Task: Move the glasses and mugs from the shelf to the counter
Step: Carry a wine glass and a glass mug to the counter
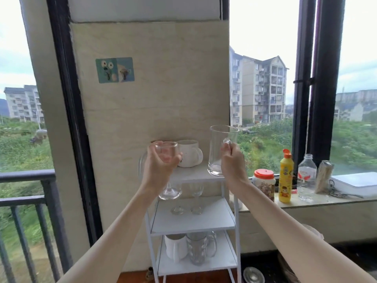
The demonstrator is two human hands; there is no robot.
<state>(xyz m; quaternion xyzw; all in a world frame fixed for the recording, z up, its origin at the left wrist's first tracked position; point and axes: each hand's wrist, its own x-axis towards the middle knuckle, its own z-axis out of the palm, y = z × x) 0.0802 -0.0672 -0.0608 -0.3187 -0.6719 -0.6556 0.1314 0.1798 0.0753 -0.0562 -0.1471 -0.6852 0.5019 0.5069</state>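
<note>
A small clear glass cup (165,153) is held by the left hand (158,166), a little left of the middle of the frame. The fingers are wrapped around its side. A tall clear glass mug (219,151) is held by the right hand (232,162), just right of the middle. Its handle is pinched in closed fingers. Both are lifted up over the top board of the thin white metal shelf (191,223).

A round white mug (188,153) is left on the top board, between the two hands and behind them. Two clear wine glasses (183,197) are seen on the next board down. On the lowest board, near the bottom of the frame, a plain white mug (175,249) and a bumpy clear glass mug (199,248) are kept side by side.

The pale stone counter (306,201) is seen at the right of the frame, by the window. A red-lidded jar (264,185), a yellow squeeze bottle (286,176) and a clear plastic bottle (306,177) are stood on it.

It looks like the carrying step is in hand: two pieces are picked up but not yet set down. Next, both should be moved to the right and put down on a bare part of the counter. Care is needed, because glass is slippery and the bottles are close by. The tall mug must be kept upright.
</note>
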